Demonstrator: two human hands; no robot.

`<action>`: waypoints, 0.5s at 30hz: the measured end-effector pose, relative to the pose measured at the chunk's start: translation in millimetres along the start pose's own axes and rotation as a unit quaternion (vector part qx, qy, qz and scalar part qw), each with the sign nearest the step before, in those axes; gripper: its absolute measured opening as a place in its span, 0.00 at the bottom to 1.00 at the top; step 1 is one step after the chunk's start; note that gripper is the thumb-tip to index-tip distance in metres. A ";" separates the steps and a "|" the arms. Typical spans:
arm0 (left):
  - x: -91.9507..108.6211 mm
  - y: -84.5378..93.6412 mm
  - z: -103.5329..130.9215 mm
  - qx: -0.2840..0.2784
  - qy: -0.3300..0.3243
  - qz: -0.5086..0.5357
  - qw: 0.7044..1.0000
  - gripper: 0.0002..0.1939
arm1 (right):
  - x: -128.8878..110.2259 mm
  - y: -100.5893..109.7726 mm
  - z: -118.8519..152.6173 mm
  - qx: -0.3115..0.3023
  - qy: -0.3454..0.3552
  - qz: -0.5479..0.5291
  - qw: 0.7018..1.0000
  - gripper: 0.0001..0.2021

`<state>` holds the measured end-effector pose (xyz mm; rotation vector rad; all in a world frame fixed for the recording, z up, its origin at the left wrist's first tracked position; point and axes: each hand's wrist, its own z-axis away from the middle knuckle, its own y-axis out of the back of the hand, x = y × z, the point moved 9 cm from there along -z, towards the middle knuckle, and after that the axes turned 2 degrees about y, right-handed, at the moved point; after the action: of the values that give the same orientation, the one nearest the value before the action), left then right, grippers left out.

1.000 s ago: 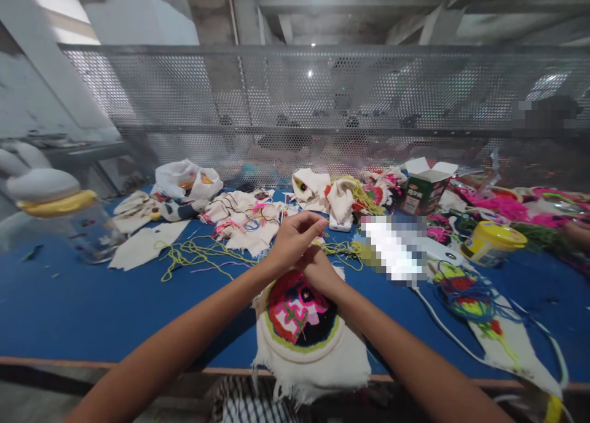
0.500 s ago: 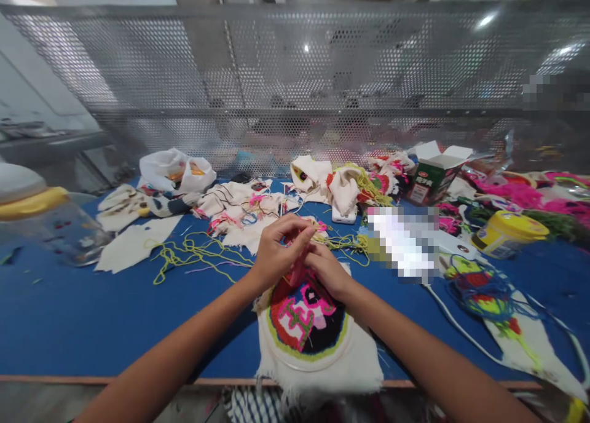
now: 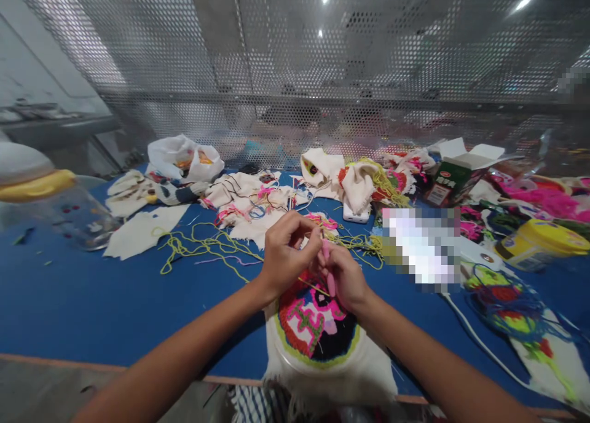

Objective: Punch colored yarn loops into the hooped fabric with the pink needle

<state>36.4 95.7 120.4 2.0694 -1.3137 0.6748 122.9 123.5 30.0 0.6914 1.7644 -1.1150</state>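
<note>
A pink-handled punch needle (image 3: 330, 283) is gripped in the fingers of my right hand (image 3: 348, 278), tilted above the embroidery. My left hand (image 3: 289, 251) is closed in a pinch at the tool's upper end; what lies between its fingertips is too small to make out. A strand of yellow-green yarn (image 3: 319, 287) trails by the handle. Below both hands is a round hoop (image 3: 302, 369) with cream cloth (image 3: 373, 377) stretched in it. Its looped design (image 3: 306, 324) shows red, black, pink, green and white areas inside a yellow-green border. The hands hide the hoop's far part.
Loose yellow-green yarn (image 3: 198, 241) and cloth pieces (image 3: 251, 195) lie beyond my hands. To the right are a lit, blurred-out device (image 3: 421, 245) with a cable (image 3: 474, 331), a yellow tub (image 3: 537, 245) and an open box (image 3: 454, 177). A clear jar (image 3: 78, 220) stands left.
The pink punch needle now shows more clearly in my right hand, its handle turned more upright. The view has tilted down and shifted slightly left. My left hand stays pinched beside it.
</note>
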 end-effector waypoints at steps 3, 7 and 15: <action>-9.7 1.1 0.4 0.003 0.051 0.024 0.998 0.06 | -1.8 -3.0 0.8 -0.004 -0.001 -0.008 1.000 0.05; -16.1 -0.2 1.1 -0.001 0.094 0.048 0.994 0.06 | -6.8 -4.1 3.0 0.006 0.017 0.014 1.000 0.12; -14.6 7.3 0.9 0.024 0.108 0.048 0.993 0.05 | -29.3 4.8 5.7 0.090 0.091 0.221 0.967 0.11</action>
<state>24.3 101.7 111.3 1.9166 -1.2904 0.9526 141.6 120.7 53.6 1.2642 1.5593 -0.9292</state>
